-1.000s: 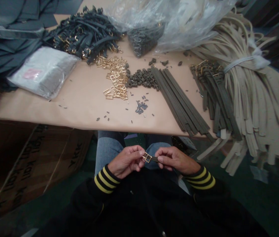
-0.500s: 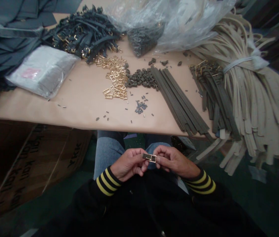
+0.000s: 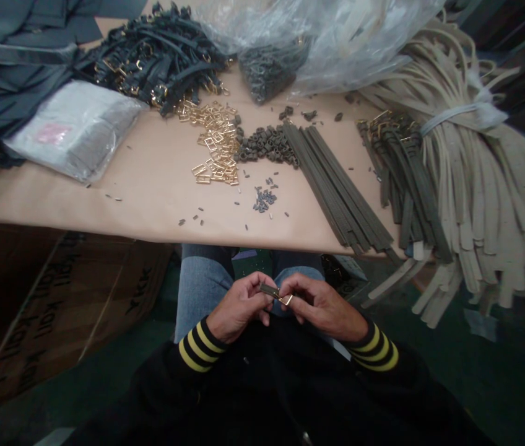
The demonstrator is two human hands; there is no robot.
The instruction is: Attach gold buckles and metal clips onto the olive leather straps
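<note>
Over my lap, in front of the table edge, my two hands meet at one small piece. My left hand (image 3: 239,308) is closed, pinching an olive-brown strap (image 3: 269,290) between thumb and fingers. A gold rectangular buckle (image 3: 287,300) sits at the strap's right end, tilted. Closed around that end, my right hand (image 3: 325,308) has its thumb and fingers on the buckle. The rest of the strap is hidden by my fingers. On the table beyond lie a heap of gold buckles (image 3: 216,145), a pile of olive-brown loops (image 3: 267,147) and small dark metal pieces (image 3: 264,199).
Olive-brown straps (image 3: 337,186) lie in a row toward the table edge. A bundle of beige straps (image 3: 490,186) hangs over the right side. Dark straps with buckles (image 3: 155,65) are heaped behind a plastic-wrapped packet (image 3: 77,130). A cardboard box (image 3: 72,297) stands below left.
The strap and buckle have turned in my fingers, the buckle now tilting down to the right. My right fingers have shifted left, closer to the left hand. The view has moved slightly.
</note>
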